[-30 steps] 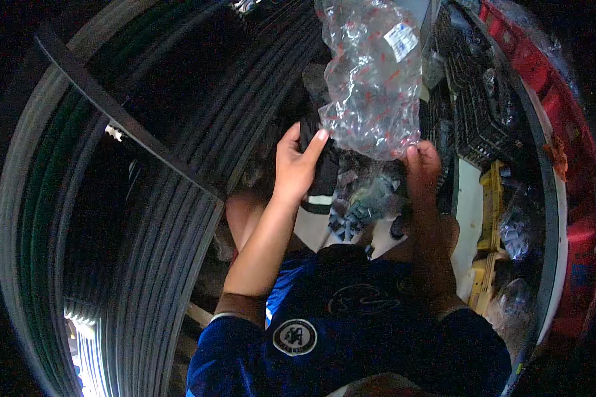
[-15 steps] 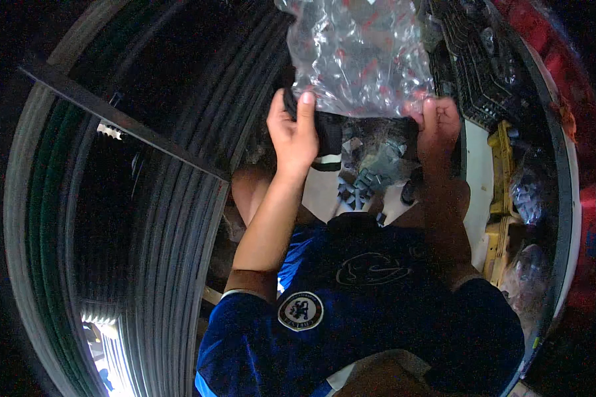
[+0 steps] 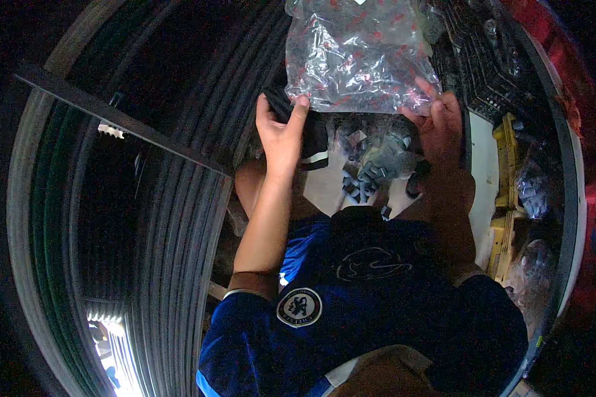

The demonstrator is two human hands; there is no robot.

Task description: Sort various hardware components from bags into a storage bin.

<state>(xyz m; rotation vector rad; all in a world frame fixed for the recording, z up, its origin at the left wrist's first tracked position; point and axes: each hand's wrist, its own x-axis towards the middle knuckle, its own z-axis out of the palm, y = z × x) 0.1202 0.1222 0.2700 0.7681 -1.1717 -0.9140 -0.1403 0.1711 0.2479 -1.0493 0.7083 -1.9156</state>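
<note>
A large clear plastic bag (image 3: 361,66) with small red marks is stretched out in front of me, shiny and wrinkled. My left hand (image 3: 281,135) grips its near left corner, thumb on top. At the near right corner my right hand (image 3: 439,126) has the bag between thumb and fingers, one finger stretched over the film. Below the bag, several small grey pipe fittings (image 3: 361,185) lie in a loose pile on a pale surface. Behind them sits a clear bag of grey parts (image 3: 385,159). A black item with a white stripe (image 3: 314,142) lies beside my left wrist.
Long dark ribbed pipes or strips (image 3: 172,231) fill the left side, crossed by a metal bar (image 3: 126,126). Black stacked crates (image 3: 480,66) stand at the far right. Yellow bins (image 3: 506,165) and clear bags of parts (image 3: 533,188) line the right side.
The bag now lies flatter and more spread out. My left hand has shifted slightly left, and the fingers of my right hand have loosened and extended over the bag's corner.
</note>
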